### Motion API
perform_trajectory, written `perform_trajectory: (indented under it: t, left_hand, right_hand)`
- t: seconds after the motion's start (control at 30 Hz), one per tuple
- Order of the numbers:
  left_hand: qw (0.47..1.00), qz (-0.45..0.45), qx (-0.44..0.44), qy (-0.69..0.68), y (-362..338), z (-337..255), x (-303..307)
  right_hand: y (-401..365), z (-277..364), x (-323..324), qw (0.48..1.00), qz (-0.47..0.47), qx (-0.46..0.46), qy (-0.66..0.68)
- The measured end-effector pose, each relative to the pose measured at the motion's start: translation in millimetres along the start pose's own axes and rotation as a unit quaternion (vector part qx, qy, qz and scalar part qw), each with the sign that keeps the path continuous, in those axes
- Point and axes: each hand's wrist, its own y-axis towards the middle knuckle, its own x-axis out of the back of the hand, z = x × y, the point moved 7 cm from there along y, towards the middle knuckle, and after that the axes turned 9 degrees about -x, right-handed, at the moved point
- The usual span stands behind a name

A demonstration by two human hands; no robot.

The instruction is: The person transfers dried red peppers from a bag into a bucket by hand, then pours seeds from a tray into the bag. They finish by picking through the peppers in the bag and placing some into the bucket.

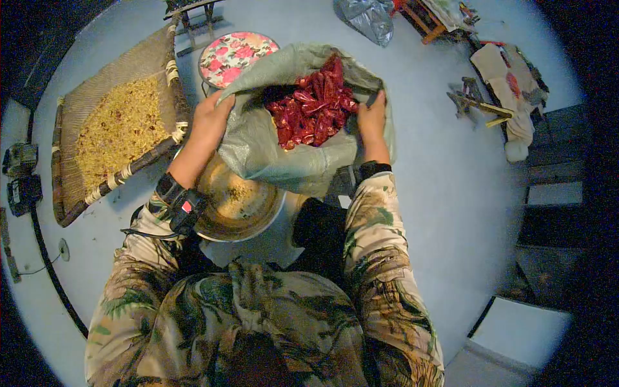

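A pale green woven sack (255,145) is held up with its mouth wide open, and dried red chilies (309,109) lie inside it. My left hand (209,126) grips the sack's rim on the left side, thumb at the edge. On the right side my right hand (373,122) is closed on the opposite rim. Beneath the sack and partly covered by it, a round metal basin (242,209) has some yellowish bits at its bottom.
A woven tray (122,71) with yellow seeds lies at the left. Behind the sack is a round flower-patterned stool (232,55). A grey plastic bag (371,19) is at the top, and a cloth-covered seat (506,84) is at the right.
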Motion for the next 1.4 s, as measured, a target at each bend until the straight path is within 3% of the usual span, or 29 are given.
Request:
perform_trajectory:
  t: [0.17,0.2,0.5,0.57,0.67,0.8,0.9,1.1,1.4]
  left_hand:
    - [1.0,0.011,0.001,0.006,-2,-2,-3]
    - [1.0,0.011,-0.005,0.008,-3,-7,-5]
    - [0.999,0.002,-0.009,0.04,-5,-15,-3]
    - [0.999,0.012,-0.014,0.04,-4,-11,-3]
    - [0.999,-0.004,-0.034,0.021,-4,-7,-3]
    - [0.998,-0.009,-0.039,0.045,-2,-1,0]
    - [0.999,-0.01,-0.032,0.022,-3,-2,2]
    - [0.999,-0.02,-0.039,0.03,-3,-9,8]
    - [0.999,-0.012,-0.013,0.032,-4,-13,13]
  right_hand:
    - [13,14,18,0.999,-0.044,-0.01,0.027]
    - [13,19,12,0.998,-0.04,0.045,0.026]
    - [-6,33,-53,0.979,0.161,-0.002,0.124]
    - [-25,49,-63,0.975,0.179,0.12,0.059]
    - [-56,75,-68,0.958,0.221,0.166,-0.069]
    - [-92,93,-73,0.924,0.283,0.217,-0.136]
    - [-102,102,-68,0.905,0.313,0.217,-0.192]
    - [-92,83,-70,0.904,0.301,0.245,-0.178]
    - [-96,74,-74,0.862,0.41,0.213,-0.208]
